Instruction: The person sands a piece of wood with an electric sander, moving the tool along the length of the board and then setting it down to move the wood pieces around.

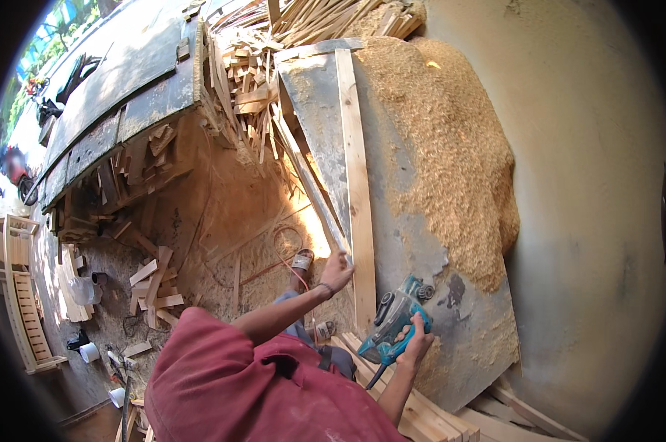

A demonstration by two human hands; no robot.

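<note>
My right hand (419,340) is wrapped round the handle of a teal and grey electric planer (397,317), held tilted above the grey worktop (403,247). A dark cord hangs from the tool's rear. My left hand (336,272) is closed at the near end of a narrow wooden strip (311,180), which slants away along the worktop's left edge. Exactly how the fingers sit on it is hard to make out. Just right of this hand, a long pale plank (357,169) lies lengthwise on the worktop.
Wood shavings (450,155) are heaped along the wall (583,184). Stacked offcuts (250,92) stand beyond, beside a dark bench (138,110). An orange cord (274,267) crosses the floor near my feet. Boards (428,412) lie at the lower right; a slatted wooden frame (25,309) stands far left.
</note>
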